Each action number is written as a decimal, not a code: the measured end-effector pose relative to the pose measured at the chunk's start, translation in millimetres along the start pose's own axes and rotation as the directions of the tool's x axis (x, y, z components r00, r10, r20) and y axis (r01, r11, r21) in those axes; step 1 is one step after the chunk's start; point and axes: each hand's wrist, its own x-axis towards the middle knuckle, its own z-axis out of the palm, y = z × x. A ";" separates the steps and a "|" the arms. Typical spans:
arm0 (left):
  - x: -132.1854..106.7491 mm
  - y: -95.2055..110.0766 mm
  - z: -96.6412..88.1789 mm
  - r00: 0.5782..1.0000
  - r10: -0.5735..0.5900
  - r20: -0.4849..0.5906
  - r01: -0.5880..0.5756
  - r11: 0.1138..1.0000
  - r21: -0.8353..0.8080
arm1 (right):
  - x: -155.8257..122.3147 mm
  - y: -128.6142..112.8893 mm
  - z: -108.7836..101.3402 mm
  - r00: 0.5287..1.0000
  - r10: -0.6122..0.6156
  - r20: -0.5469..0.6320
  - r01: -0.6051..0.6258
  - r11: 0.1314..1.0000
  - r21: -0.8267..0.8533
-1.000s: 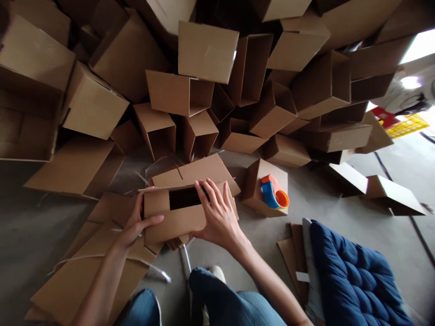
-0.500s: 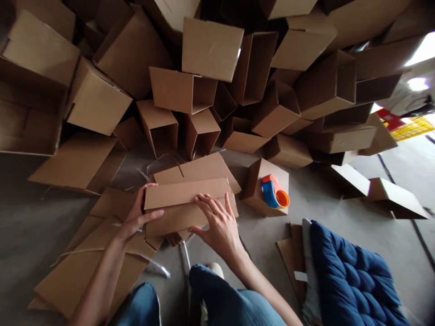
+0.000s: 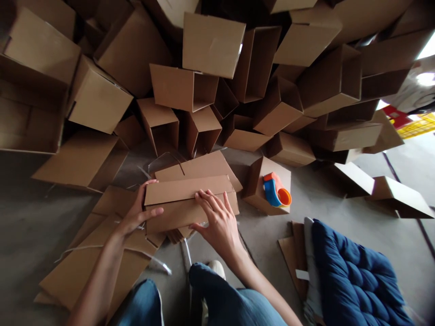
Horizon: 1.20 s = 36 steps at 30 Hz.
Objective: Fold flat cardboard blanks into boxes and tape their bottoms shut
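Observation:
A brown cardboard box (image 3: 176,219), folded flat-sided and closed along its length, lies in front of me above other flattened cardboard (image 3: 200,166). My left hand (image 3: 141,210) grips its left end, thumb on the near face and fingers behind the end. On the right part of the same box rests my right hand (image 3: 217,217), its fingers spread over the upper fold and its thumb near the lower edge. Just right of it, a blue and orange tape dispenser (image 3: 274,192) lies on a small carton (image 3: 257,181).
Open cartons (image 3: 214,44) pile up across the far side. Flattened cardboard sheets (image 3: 98,267) lie at left with a pale strap (image 3: 159,263) across them. A blue tufted cushion (image 3: 356,271) is at lower right. Farther right stands a yellow crate (image 3: 418,127).
The view has shifted slightly, so the things at right appear a little farther right. Both hands keep their places on the cardboard box.

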 end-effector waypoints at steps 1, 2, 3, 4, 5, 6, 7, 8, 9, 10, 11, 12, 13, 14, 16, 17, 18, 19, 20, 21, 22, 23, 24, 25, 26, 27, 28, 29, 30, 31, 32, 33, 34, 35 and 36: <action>-0.2 0.1 0.2 1.000 0.000 -0.001 0.000 1.000 0.005 | -0.2 0.2 0.3 1.000 0.007 -0.001 -0.007 1.000 0.001; -0.1 -0.6 0.4 1.000 0.004 -0.004 -0.004 1.000 0.008 | -0.4 0.4 0.5 1.000 0.012 -0.002 -0.012 1.000 0.002; 0.1 -1.9 0.4 1.000 0.007 -0.004 -0.007 1.000 0.008 | -0.5 0.7 0.8 1.000 0.012 -0.002 -0.012 1.000 0.002; 0.5 -3.8 0.2 1.000 0.010 -0.003 -0.010 1.000 0.006 | -0.6 0.8 0.9 1.000 0.011 -0.003 -0.011 1.000 0.000; 0.9 -6.0 -0.1 1.000 0.013 -0.001 -0.013 1.000 0.001 | -0.6 0.8 1.0 1.000 0.007 -0.005 -0.007 1.000 -0.003; 1.3 -8.2 -0.4 1.000 0.016 0.004 -0.016 1.000 -0.002 | -0.5 0.6 1.0 1.000 0.003 -0.007 -0.003 1.000 -0.008; 1.7 -10.3 -0.8 1.000 0.022 0.012 -0.022 1.000 -0.003 | -0.3 0.1 0.8 1.000 0.001 -0.009 -0.001 1.000 -0.014; 1.9 -11.9 -1.1 0.999 0.028 0.020 -0.028 1.000 -0.002 | 0.0 -0.7 0.4 1.000 0.000 -0.011 -0.001 1.000 -0.020; 2.0 -12.9 -1.2 0.999 0.035 0.029 -0.035 0.999 0.003 | 0.4 -1.6 -0.1 1.000 0.001 -0.010 -0.002 1.000 -0.026; 1.9 -13.3 -1.2 0.999 0.044 0.031 -0.044 0.999 0.009 | 1.0 -2.7 -0.9 1.000 0.003 -0.008 -0.003 1.000 -0.031; 1.7 -13.1 -0.9 0.998 0.050 0.030 -0.051 0.999 0.015 | 1.6 -3.8 -1.7 1.000 0.004 -0.004 -0.004 0.999 -0.034; 1.4 -12.4 -0.3 0.998 0.054 0.026 -0.055 0.998 0.021 | 2.3 -4.8 -2.6 1.000 0.005 0.001 -0.005 0.999 -0.036; 1.0 -11.5 0.4 0.998 0.057 0.021 -0.058 0.998 0.027 | 3.0 -5.6 -3.4 1.000 0.007 0.006 -0.006 0.999 -0.037; 0.6 -10.5 1.3 0.998 0.059 0.014 -0.059 0.998 0.034 | 3.6 -6.2 -4.1 1.000 0.010 0.013 -0.009 0.999 -0.036; -0.3 -9.0 3.1 0.998 0.058 0.002 -0.058 0.997 0.041 | 4.6 -6.4 -5.0 1.000 0.016 0.027 -0.015 0.999 -0.034; -0.6 -8.6 3.9 0.999 0.054 -0.004 -0.053 0.998 0.044 | 4.9 -6.1 -5.1 0.999 0.018 0.034 -0.017 0.999 -0.031; -0.8 -8.6 4.5 0.999 0.048 -0.011 -0.047 0.998 0.045 | 5.1 -5.7 -5.1 0.999 0.018 0.041 -0.017 0.999 -0.029; -0.9 -8.8 5.0 0.999 0.040 -0.017 -0.039 0.998 0.046 | 5.2 -5.1 -4.9 0.999 0.018 0.046 -0.017 1.000 -0.027; -0.7 -9.1 5.2 0.999 0.032 -0.022 -0.031 0.998 0.046 | 5.3 -4.6 -4.7 0.999 0.017 0.050 -0.016 1.000 -0.025; -0.4 -9.4 5.4 0.999 0.027 -0.026 -0.026 0.999 0.048 | 5.4 -4.3 -4.5 0.998 0.018 0.053 -0.016 1.000 -0.025; 0.0 -9.5 5.4 0.999 0.025 -0.031 -0.024 0.998 0.051 | 5.4 -4.0 -4.3 0.998 0.019 0.056 -0.018 1.000 -0.026; 0.4 -9.2 5.3 0.999 0.025 -0.037 -0.023 0.998 0.053 | 5.5 -3.9 -4.4 0.998 0.021 0.062 -0.019 0.999 -0.027; 0.9 -8.6 5.2 0.999 0.025 -0.041 -0.022 0.998 0.055 | 5.5 -4.0 -4.6 0.997 0.022 0.071 -0.020 0.999 -0.026; 1.3 -7.8 5.2 0.999 0.023 -0.046 -0.021 0.998 0.057 | 5.6 -4.2 -5.1 0.996 0.023 0.081 -0.021 0.999 -0.024; 1.7 -6.7 5.2 0.999 0.021 -0.049 -0.018 0.998 0.057 | 5.7 -4.5 -5.8 0.995 0.024 0.096 -0.022 1.000 -0.021; 2.1 -5.4 5.2 0.999 0.018 -0.051 -0.015 0.998 0.057 | 5.9 -4.9 -6.7 0.993 0.025 0.111 -0.023 1.000 -0.018; 2.3 -4.2 5.4 0.998 0.015 -0.053 -0.012 0.998 0.057 | 6.3 -5.4 -7.9 0.991 0.028 0.130 -0.026 1.000 -0.015; 2.4 -3.1 5.7 0.998 0.012 -0.055 -0.009 0.998 0.056 | 6.7 -6.1 -9.2 0.988 0.034 0.150 -0.032 0.999 -0.014; 2.4 -2.2 6.1 0.998 0.009 -0.057 -0.006 0.999 0.053 | 7.3 -6.8 -10.7 0.984 0.042 0.173 -0.040 0.999 -0.013; 2.4 -1.3 6.5 0.998 0.007 -0.062 -0.004 0.999 0.048 | 8.0 -7.6 -12.3 0.979 0.051 0.198 -0.050 0.999 -0.012; 2.2 -0.5 6.9 0.998 0.004 -0.065 -0.001 0.999 0.043 | 8.9 -8.5 -14.1 0.973 0.061 0.225 -0.060 0.998 -0.010; 2.0 0.2 7.4 0.998 0.000 -0.067 0.002 0.999 0.038 | 9.7 -9.5 -15.9 0.966 0.071 0.250 -0.072 0.997 -0.007; 1.7 1.0 7.8 0.998 -0.005 -0.070 0.007 0.999 0.032 | 10.6 -10.4 -17.8 0.958 0.079 0.276 -0.082 0.997 -0.001; 1.4 1.8 8.1 0.997 -0.012 -0.073 0.014 1.000 0.026 | 11.3 -11.4 -19.6 0.950 0.086 0.300 -0.092 0.996 0.006; 1.3 2.6 8.3 0.997 -0.022 -0.075 0.024 1.000 0.020 | 11.9 -12.3 -21.2 0.943 0.092 0.321 -0.101 0.995 0.013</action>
